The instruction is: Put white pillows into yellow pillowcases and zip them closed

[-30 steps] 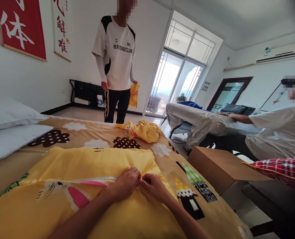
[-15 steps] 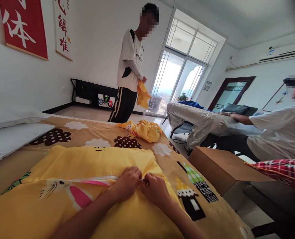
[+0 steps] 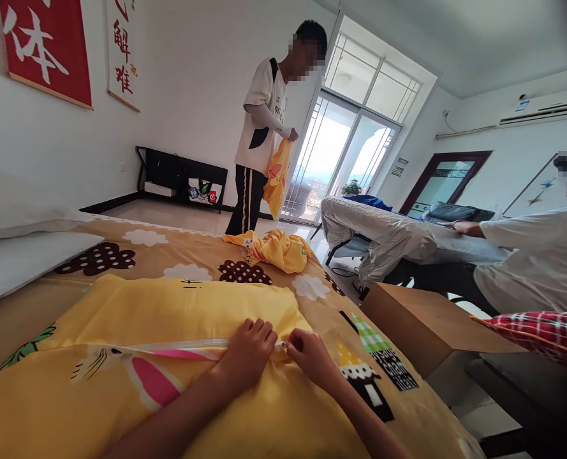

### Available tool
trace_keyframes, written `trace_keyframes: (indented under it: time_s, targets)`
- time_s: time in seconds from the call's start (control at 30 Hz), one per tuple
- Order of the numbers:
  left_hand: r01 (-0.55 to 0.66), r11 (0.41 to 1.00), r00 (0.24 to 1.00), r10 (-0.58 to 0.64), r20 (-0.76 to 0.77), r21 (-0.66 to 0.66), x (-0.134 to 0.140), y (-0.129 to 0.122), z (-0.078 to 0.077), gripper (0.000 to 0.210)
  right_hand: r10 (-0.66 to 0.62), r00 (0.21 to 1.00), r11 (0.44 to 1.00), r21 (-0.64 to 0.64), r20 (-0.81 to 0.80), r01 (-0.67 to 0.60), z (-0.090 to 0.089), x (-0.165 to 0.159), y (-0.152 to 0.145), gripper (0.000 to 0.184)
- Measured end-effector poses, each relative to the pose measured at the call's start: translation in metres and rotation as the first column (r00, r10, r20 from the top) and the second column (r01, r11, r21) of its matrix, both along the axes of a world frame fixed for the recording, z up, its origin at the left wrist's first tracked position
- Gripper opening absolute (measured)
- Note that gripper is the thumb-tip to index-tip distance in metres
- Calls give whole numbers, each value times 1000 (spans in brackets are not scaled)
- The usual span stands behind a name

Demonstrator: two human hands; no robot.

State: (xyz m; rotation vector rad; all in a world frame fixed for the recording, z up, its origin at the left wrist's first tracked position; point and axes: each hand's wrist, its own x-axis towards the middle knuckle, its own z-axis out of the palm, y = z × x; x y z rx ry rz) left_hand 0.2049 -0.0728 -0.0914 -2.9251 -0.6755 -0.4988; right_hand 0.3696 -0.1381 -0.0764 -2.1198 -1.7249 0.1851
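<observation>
A yellow pillowcase (image 3: 168,312) with a printed rabbit lies plump across the bed in front of me. A white zipper (image 3: 201,342) runs across it from the left to my hands. My left hand (image 3: 250,349) is closed on the fabric beside the zipper, its knuckles up. Just to its right, my right hand (image 3: 312,360) pinches the small zipper pull (image 3: 282,345) near the pillowcase's right side. The fingertips partly cover the pull. Beyond the pillowcase, a crumpled yellow cloth (image 3: 283,250) rests by the bed's far edge.
Brown patterned bedding (image 3: 354,319) covers the bed; white pillows (image 3: 39,264) are at left. A person (image 3: 264,121) stands beyond, holding yellow cloth (image 3: 279,178). At right are a cardboard box (image 3: 421,319), a red plaid cushion (image 3: 546,331) and another person (image 3: 536,255) seated.
My right hand has shifted slightly right along the zipper, widening the gap from my left hand. The standing person has moved right and raised the yellow cloth.
</observation>
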Motion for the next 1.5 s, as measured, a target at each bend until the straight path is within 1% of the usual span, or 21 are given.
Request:
trace_keyframes:
  time_s: [0.13, 0.27, 0.33, 0.43, 0.5, 0.57, 0.63, 0.73, 0.83, 0.9, 0.93, 1.03, 1.1, 1.13, 1.2, 1.23, 1.3, 1.33, 1.4, 1.47, 1.5]
  targets:
    - [-32, 999, 999, 30, 37, 38, -1, 0, -1, 19, -65, 993, 996, -57, 99, 70, 0, 13, 1, 17]
    - [-23, 997, 999, 20, 38, 78, -2, -2, -2, 18, -109, 972, 984, -112, 209, 135, 3, 19, 2, 13]
    - [-18, 995, 999, 15, 34, 95, -1, -3, -3, 18, -122, 954, 978, -129, 275, 163, 11, 18, 4, 12]
    - [-23, 994, 999, 18, 44, 110, 0, -3, -5, 18, -132, 927, 972, -137, 351, 191, 28, 14, 5, 16]
    - [-21, 995, 998, 15, 56, 102, 0, -2, -6, 18, -130, 915, 969, -148, 383, 200, 39, 12, 2, 17]
    - [-14, 997, 996, 7, 84, 79, -1, -2, -6, 18, -121, 909, 964, -169, 399, 203, 46, 13, -3, 15]
    - [16, 999, 992, -23, 127, 52, -2, -3, -5, 20, -123, 906, 959, -187, 404, 213, 48, 15, -8, 15]
    - [117, 993, 980, -118, 163, 16, -4, -6, -2, 18, -148, 901, 954, -182, 407, 239, 46, 16, -14, 16]
    - [159, 987, 978, -157, 141, -5, -6, -7, -2, 20, -179, 904, 956, -148, 389, 253, 43, 16, -13, 16]
    - [130, 992, 986, -129, 110, -3, -7, -5, -4, 17, -187, 916, 964, -113, 355, 241, 41, 18, -11, 16]
    - [104, 995, 991, -103, 86, -5, -7, -4, -4, 16, -173, 935, 974, -89, 310, 209, 39, 21, -10, 16]
    - [15, 999, 1000, -14, 13, -30, -7, -1, -1, 19, -49, 997, 998, 50, 61, 46, 28, 32, -9, 20]
    - [-22, 1000, 1000, 22, -17, -5, -12, 0, 6, 20, 61, 995, 988, 149, -82, -48, 13, 41, -10, 22]
    - [-26, 999, 999, 26, -21, 24, -17, 1, 11, 21, 103, 987, 982, 171, -119, -82, 4, 45, -10, 23]
    - [-27, 996, 1000, 28, -14, 81, -36, 4, 21, 23, 168, 974, 977, 161, -153, -143, -16, 52, -11, 26]
    - [-32, 995, 999, 33, -2, 90, -50, 7, 25, 23, 190, 967, 976, 142, -167, -167, -26, 55, -11, 27]
    - [-66, 997, 997, 64, 48, 51, -90, 19, 29, 23, 212, 955, 974, 122, -208, -190, -40, 60, -12, 30]
    - [-95, 995, 992, 94, 80, 9, -114, 28, 29, 22, 216, 948, 974, 122, -235, -192, -44, 62, -12, 31]
    - [-164, 980, 974, 178, 140, -110, -165, 46, 26, 25, 222, 935, 974, 115, -276, -197, -46, 66, -11, 34]
    - [-242, 942, 949, 279, 145, -231, -210, 62, 20, 29, 229, 936, 972, 107, -267, -207, -41, 67, -8, 33]
    - [-278, 918, 936, 325, 134, -283, -228, 67, 17, 32, 230, 942, 972, 113, -246, -208, -37, 66, -5, 32]
